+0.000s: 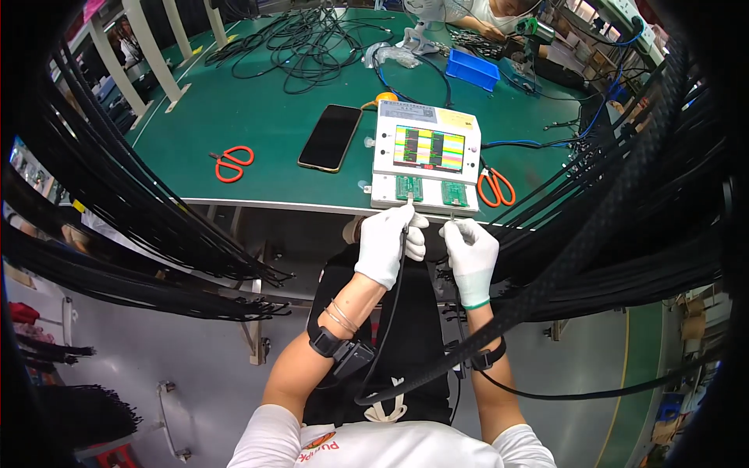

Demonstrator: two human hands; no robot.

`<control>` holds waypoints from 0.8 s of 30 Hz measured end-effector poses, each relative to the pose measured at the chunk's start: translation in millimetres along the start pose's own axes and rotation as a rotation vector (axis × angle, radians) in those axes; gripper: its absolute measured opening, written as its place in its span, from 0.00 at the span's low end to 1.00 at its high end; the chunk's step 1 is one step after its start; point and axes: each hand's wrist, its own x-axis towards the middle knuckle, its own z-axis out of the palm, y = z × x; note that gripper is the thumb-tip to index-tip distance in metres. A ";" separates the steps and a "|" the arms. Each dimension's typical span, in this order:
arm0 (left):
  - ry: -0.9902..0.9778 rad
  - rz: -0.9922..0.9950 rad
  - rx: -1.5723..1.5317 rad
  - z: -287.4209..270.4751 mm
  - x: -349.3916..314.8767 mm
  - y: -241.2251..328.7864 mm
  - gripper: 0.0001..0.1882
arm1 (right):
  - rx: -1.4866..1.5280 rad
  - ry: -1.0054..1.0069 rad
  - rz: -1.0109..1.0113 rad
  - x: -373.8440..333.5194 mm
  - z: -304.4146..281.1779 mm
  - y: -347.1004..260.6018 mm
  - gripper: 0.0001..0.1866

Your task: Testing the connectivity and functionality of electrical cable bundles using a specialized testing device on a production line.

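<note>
A white cable tester (382, 164) with a lit colour screen (429, 148) lies at the near edge of the green table. Two small green circuit boards, a left one (408, 187) and a right one (455, 193), sit along its front. My left hand (388, 246), in a white glove, is closed on the end of a black cable (395, 292), whose plug meets the left board's socket. Just below the right board, my gloved right hand (473, 253) pinches another cable plug (452, 218). That plug looks slightly apart from the socket.
A black phone (331, 137) and orange-handled scissors (232, 164) lie left of the tester; a second pair (496, 187) lies right. Farther back are tangled black cables (300, 51), a blue bin (473, 70) and a co-worker's hand (490, 31). Cable bundles (140, 203) hang at both sides.
</note>
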 end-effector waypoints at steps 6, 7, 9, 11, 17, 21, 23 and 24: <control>-0.023 -0.010 -0.067 6.5 6.8 -2.1 0.19 | -0.117 0.107 -0.173 8.7 4.0 8.8 0.10; -0.058 -0.030 -0.106 6.9 8.3 -2.3 0.19 | -0.136 0.119 -0.175 9.6 3.2 8.4 0.10; -0.013 -0.021 -0.100 6.8 9.5 -2.9 0.19 | -0.125 0.104 -0.168 11.5 2.9 6.1 0.10; -0.041 -0.014 -0.140 6.0 10.3 -3.3 0.18 | -0.163 0.099 -0.145 12.5 1.9 2.2 0.10; -0.136 -0.014 -0.120 -11.9 12.3 -13.2 0.22 | -0.388 0.132 -0.315 14.8 -1.0 -5.2 0.11; -0.110 -0.118 0.040 -45.3 1.8 -45.8 0.26 | -0.434 0.184 -0.336 15.8 1.0 -7.5 0.11; -0.067 -0.253 0.245 -55.4 -5.9 -75.2 0.26 | -0.428 0.168 -0.327 16.4 2.1 -10.4 0.11; -0.184 -0.201 0.399 -56.9 -15.3 -92.5 0.23 | -0.417 0.163 -0.275 17.2 1.9 -12.3 0.11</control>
